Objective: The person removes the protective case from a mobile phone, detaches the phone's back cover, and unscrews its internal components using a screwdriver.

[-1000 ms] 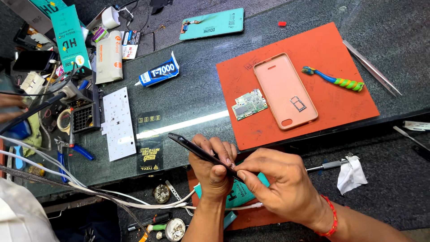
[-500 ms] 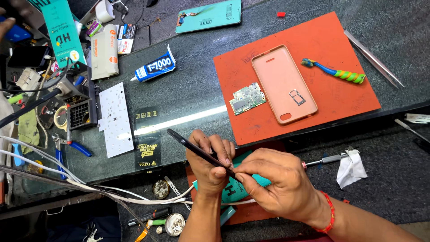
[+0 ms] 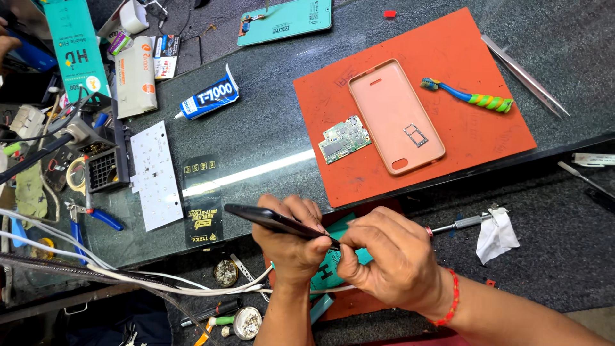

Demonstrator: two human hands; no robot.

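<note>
My left hand [image 3: 289,240] grips a thin black phone [image 3: 266,219] held edge-on, low and centre over the bench's front edge. My right hand [image 3: 394,259] is pinched against the phone's near end, fingertips touching it; what it pinches is too small to tell. A red thread bracelet [image 3: 452,301] circles my right wrist. Under both hands lies a teal packet [image 3: 333,269] on a small orange mat.
A large orange mat [image 3: 474,134] carries a pink phone case [image 3: 395,117], a green circuit board [image 3: 345,139] and a blue-green toothbrush [image 3: 467,97]. A glue tube [image 3: 208,100], white LED panel [image 3: 155,176], teal phone [image 3: 285,20], tweezers [image 3: 522,74], screwdriver [image 3: 458,224] and white cables [image 3: 96,269] lie around.
The view has drifted slightly, so the bench items sit a little lower left. My hands stay together on the black phone with hardly any movement.
</note>
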